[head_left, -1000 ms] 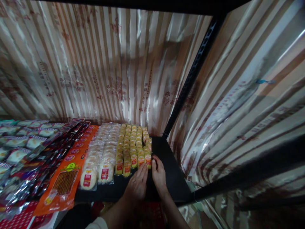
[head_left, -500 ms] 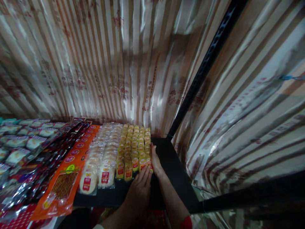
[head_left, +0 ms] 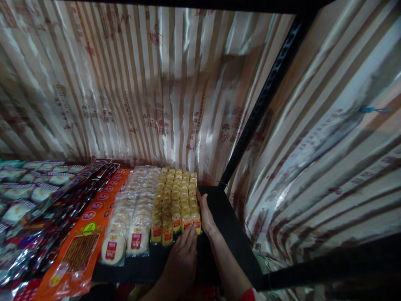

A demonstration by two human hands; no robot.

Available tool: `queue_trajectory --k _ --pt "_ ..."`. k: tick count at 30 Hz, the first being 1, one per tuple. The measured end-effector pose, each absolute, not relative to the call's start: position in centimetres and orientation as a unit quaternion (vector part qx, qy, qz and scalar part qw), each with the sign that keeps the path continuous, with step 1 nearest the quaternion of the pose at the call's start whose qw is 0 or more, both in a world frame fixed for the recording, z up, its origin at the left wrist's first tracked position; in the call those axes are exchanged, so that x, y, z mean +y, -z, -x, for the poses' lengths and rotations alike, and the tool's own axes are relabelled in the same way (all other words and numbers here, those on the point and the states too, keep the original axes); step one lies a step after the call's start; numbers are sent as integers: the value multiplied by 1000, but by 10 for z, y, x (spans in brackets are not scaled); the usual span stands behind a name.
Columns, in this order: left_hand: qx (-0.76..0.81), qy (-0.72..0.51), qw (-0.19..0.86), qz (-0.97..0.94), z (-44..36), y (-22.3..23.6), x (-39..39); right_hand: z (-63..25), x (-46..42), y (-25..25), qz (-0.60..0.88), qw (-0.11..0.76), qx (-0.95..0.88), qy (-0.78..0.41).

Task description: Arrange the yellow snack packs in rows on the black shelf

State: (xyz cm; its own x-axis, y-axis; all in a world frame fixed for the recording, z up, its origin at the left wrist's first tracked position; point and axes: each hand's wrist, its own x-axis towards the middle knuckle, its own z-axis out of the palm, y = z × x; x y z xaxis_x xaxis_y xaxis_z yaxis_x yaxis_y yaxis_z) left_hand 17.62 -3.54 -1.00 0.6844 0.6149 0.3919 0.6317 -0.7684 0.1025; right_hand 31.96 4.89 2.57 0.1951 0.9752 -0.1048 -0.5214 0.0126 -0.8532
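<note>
Rows of small yellow snack packets [head_left: 176, 196] with red-and-orange labels stand packed together on a black shelf [head_left: 138, 269]. Against the front of the rightmost rows lie the fingertips of my left hand [head_left: 183, 257], its fingers stretched out side by side. My right hand [head_left: 205, 213] is held flat along the right side of the packets, thumb up and fingers straight. Neither hand is wrapped round anything. Just left of the yellow packets, two rows of round white cakes in clear wrappers [head_left: 138, 236] run back toward the wall.
An orange snack bag [head_left: 79, 251] sticks out past the shelf's front edge. Dark glossy packs [head_left: 62, 221] and white packets [head_left: 19, 190] lie farther left. A black slotted post [head_left: 260, 104] rises at the back right corner. Striped plastic sheeting [head_left: 125, 83] hangs behind.
The view has tilted up slightly, so a black beam shows along the top. My left hand has slid a little down from the packets' fronts; my right hand stays at their side.
</note>
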Motion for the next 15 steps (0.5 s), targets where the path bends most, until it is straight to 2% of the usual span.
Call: queue_trajectory --k 5,11,15 --pt "-340 199 13 919 -176 13 -35 -339 70 -16 483 696 -209 -488" --pt "-336 168 -7 927 -178 19 -31 -330 87 -15 399 658 -286 -570" --pt "-330 150 2 932 -180 26 -30 -337 91 -10 433 660 -292 -540"
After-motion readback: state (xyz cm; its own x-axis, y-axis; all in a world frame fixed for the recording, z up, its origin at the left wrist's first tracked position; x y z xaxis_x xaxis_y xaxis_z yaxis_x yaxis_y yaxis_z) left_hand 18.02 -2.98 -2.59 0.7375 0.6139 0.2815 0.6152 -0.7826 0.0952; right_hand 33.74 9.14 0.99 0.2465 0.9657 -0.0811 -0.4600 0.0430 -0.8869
